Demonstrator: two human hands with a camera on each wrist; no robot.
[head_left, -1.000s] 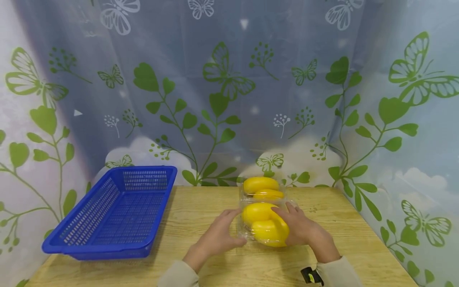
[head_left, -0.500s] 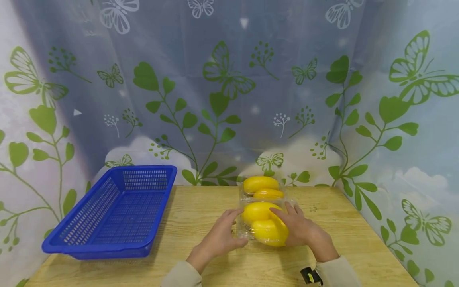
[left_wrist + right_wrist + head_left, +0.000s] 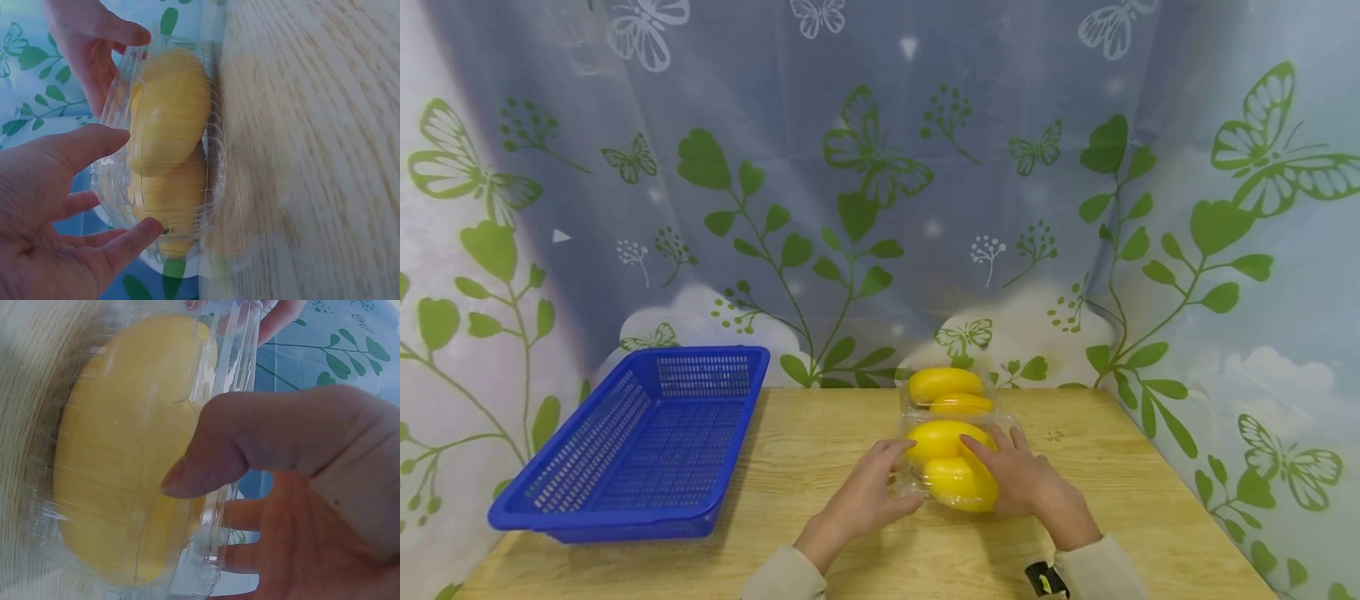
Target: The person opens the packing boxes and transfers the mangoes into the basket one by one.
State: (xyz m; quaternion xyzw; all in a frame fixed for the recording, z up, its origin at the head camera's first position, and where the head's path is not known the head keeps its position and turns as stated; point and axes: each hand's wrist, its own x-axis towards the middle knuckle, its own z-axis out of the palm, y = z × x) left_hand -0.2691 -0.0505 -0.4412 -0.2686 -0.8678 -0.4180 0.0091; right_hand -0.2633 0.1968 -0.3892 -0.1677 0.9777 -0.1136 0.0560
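A clear plastic clamshell box (image 3: pixel 215 150) on the table holds two yellow mangoes (image 3: pixel 961 485). My left hand (image 3: pixel 868 493) is at its left end; in the left wrist view the thumb and fingertips span that end, and the palm stays apart from the plastic. My right hand (image 3: pixel 1026 479) grips the opposite end. In the right wrist view its bent thumb (image 3: pixel 212 450) presses on the plastic over a mango, while its fingers reach behind the box and are partly hidden.
A second clear box with yellow mangoes (image 3: pixel 946 385) stands right behind, near the table's back edge. A blue plastic basket (image 3: pixel 730 475) sits at the left of the wooden table (image 3: pixel 805 442). Printed curtains (image 3: pixel 790 208) hang behind and at the sides. A black object (image 3: pixel 1047 579) lies by the right sleeve.
Both hands have shifted slightly: the left a little to the right, the right a little to the left. The front mangoes moved slightly leftward and back with the right hand.
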